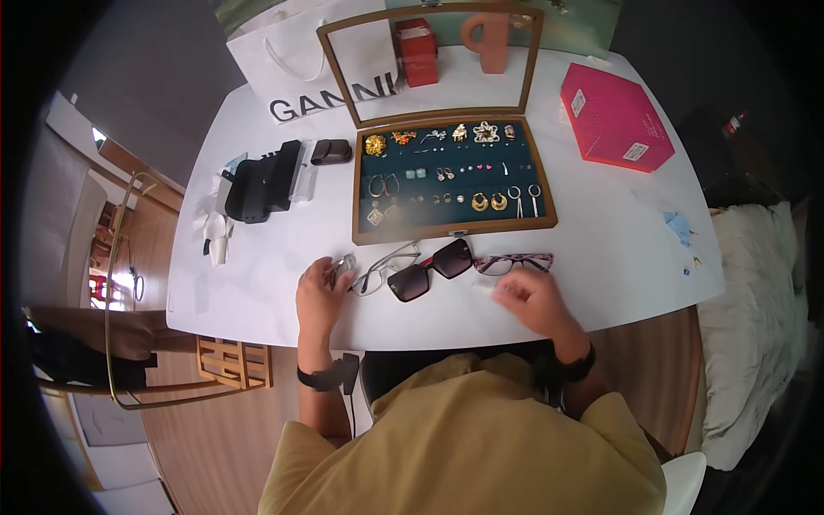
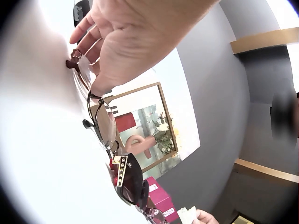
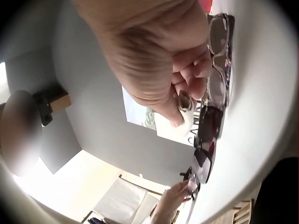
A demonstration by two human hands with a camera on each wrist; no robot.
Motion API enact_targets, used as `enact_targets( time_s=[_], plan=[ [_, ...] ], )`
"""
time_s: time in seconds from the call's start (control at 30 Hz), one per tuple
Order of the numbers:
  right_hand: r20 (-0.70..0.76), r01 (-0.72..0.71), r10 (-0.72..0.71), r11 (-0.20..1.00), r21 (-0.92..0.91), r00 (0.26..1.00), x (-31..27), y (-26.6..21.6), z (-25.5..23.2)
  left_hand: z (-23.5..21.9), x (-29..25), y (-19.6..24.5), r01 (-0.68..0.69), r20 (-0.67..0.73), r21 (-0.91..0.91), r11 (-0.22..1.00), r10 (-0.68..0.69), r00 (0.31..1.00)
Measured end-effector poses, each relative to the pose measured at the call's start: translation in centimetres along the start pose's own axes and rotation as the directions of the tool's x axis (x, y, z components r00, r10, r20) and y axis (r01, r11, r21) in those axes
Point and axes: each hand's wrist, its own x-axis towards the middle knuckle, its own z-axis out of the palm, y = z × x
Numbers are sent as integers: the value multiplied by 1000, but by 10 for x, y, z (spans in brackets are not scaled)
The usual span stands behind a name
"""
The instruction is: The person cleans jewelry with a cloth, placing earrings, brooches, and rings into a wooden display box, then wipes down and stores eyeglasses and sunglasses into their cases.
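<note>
Cloth (image 3: 187, 122) between right-hand fingers (image 3: 196, 87)

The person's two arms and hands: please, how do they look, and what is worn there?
The left hand and right hand wear no gloves. A black left wristband and black right wristband show; a thin dark cable hangs near the left one. The short sleeves are plain mustard yellow.

Sunglasses (image 1: 412, 281): dark purple was joined by red!
Patterned glasses (image 1: 498, 264): pink was mottled dark!
Box (image 1: 620, 116): magenta was edged in orange-red!
Case (image 1: 403, 239): teal was framed in brown!
</note>
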Motion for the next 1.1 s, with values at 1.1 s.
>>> enact_targets(
  time_s=[1.1],
  plan=[
    [-449,-222,-33,834,-504,893,-41,46,-5,22,197,-34,10,-80,370,929,21,997]
  ],
)
